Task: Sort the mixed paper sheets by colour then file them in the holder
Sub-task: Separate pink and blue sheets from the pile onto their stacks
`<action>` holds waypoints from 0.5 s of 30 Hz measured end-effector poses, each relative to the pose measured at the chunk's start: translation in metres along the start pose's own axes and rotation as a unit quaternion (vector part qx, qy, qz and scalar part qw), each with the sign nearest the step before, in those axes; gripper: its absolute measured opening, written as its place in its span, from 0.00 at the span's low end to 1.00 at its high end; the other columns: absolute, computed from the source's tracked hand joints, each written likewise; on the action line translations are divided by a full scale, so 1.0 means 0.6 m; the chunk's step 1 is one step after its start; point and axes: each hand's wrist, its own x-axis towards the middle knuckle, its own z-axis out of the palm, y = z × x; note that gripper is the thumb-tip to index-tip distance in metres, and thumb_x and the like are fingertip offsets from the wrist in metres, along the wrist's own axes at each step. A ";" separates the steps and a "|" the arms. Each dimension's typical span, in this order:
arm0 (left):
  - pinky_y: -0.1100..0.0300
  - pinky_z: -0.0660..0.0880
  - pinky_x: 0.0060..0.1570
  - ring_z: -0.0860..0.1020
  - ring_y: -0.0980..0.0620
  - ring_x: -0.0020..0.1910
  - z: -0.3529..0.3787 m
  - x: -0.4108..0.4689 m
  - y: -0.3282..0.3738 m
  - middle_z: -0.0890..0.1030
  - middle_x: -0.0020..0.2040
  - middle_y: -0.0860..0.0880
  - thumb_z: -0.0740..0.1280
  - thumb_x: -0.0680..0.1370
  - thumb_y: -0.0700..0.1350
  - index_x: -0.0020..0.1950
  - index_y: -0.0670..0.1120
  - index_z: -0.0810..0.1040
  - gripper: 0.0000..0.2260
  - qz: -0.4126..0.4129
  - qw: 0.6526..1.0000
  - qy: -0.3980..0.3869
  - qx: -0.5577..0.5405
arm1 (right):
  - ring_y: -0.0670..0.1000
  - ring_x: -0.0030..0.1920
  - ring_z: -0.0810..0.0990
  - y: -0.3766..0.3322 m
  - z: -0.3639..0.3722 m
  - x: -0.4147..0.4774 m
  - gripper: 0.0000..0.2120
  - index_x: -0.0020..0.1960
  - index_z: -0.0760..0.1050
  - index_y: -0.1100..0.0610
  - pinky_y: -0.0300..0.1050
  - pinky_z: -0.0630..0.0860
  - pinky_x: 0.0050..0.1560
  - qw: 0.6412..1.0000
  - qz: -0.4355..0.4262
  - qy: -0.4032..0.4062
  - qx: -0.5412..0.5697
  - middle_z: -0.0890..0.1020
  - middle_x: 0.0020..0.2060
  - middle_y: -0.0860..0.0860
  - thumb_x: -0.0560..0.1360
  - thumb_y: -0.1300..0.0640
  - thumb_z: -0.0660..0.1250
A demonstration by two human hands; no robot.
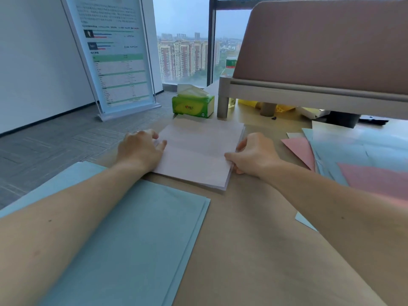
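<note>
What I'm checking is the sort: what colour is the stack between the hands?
The stack is pale pink; head view.

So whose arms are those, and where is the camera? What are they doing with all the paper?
There is no machine here. The arms belong to a person wearing a camera on their head, so you see what they see, looking down at a table. The left hand and right hand hold the two sides of a pale pink stack of sheets. Nearer lies a blue stack. On the right is a mixed pile of pink and blue sheets. Behind the pink stack sits a green tissue box.
</note>
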 end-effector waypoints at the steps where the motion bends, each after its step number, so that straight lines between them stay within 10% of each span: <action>1: 0.48 0.73 0.64 0.76 0.39 0.64 0.000 0.001 0.000 0.81 0.63 0.43 0.64 0.81 0.59 0.65 0.49 0.79 0.19 -0.007 1.000 -0.008 -0.008 | 0.53 0.37 0.86 -0.003 -0.002 -0.003 0.11 0.42 0.81 0.63 0.52 0.84 0.44 1.000 -0.007 0.013 -0.012 0.86 0.32 0.55 0.70 0.54 0.74; 6: 0.50 0.73 0.65 0.77 0.41 0.64 -0.004 -0.001 0.003 0.81 0.64 0.45 0.67 0.80 0.55 0.67 0.47 0.78 0.18 0.007 0.998 -0.021 -0.054 | 0.48 0.32 0.75 -0.025 -0.007 -0.017 0.14 0.41 0.80 0.59 0.40 0.66 0.26 0.999 0.022 -0.019 -0.016 0.81 0.34 0.53 0.71 0.48 0.76; 15: 0.46 0.65 0.68 0.68 0.39 0.71 -0.014 -0.034 0.057 0.74 0.72 0.43 0.58 0.83 0.60 0.72 0.52 0.73 0.22 0.033 0.993 -0.043 0.103 | 0.46 0.34 0.71 -0.027 -0.023 -0.042 0.15 0.45 0.73 0.57 0.40 0.68 0.29 0.998 0.005 -0.061 -0.028 0.75 0.38 0.51 0.74 0.47 0.74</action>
